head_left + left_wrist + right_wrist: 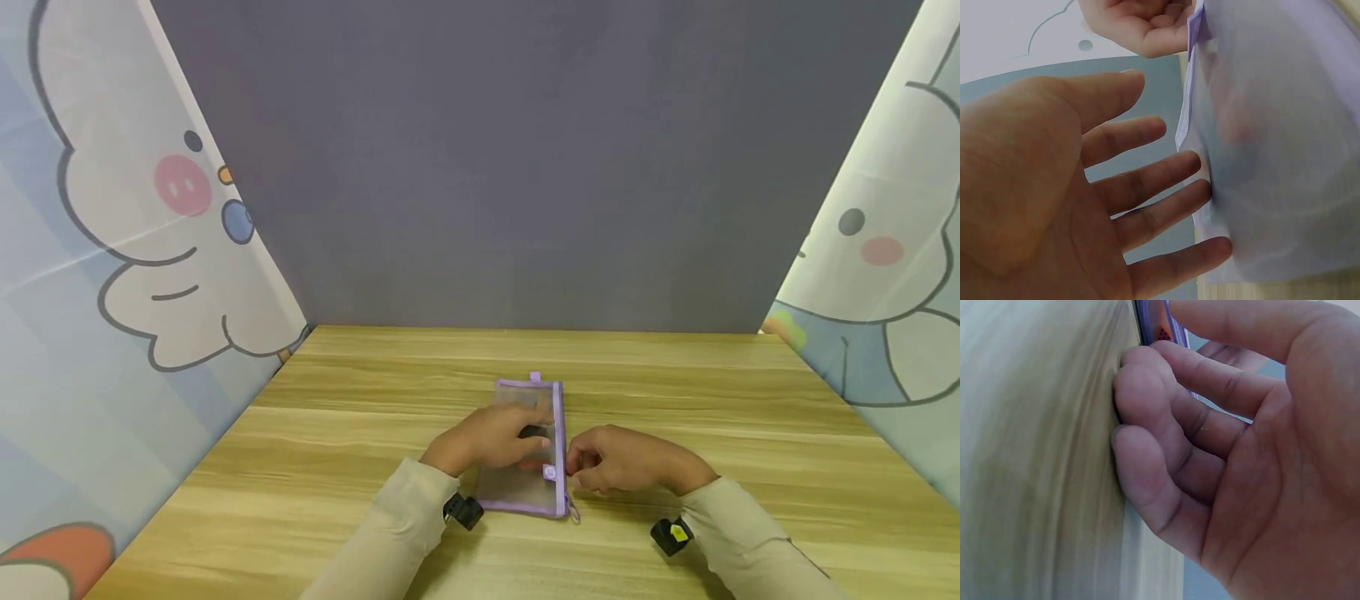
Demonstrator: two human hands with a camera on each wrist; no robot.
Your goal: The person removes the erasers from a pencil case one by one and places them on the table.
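Observation:
A translucent mesh zip pouch (pixel 517 492) with lilac edging lies on the table, a dark shape and a reddish one showing faintly through it. Over its middle reaches my left hand (pixel 491 435), fingers straight and spread. The left wrist view has the same hand (pixel 1041 181) with its fingertips along the pouch's mesh side (pixel 1291 156). My right hand (pixel 626 460) is at the zip edge with fingers curled. Seen from the right wrist, the hand (pixel 1229 444) has thumb and index finger beside the lilac edge (pixel 1144 319); I cannot tell whether they pinch it.
The wood-grain table (pixel 360 400) reaches back to a plain grey panel (pixel 480 167). Cartoon-printed sheets stand at the left (pixel 112 292) and right (pixel 900 275). A small zip-pull loop (pixel 573 510) hangs off the pouch's near corner.

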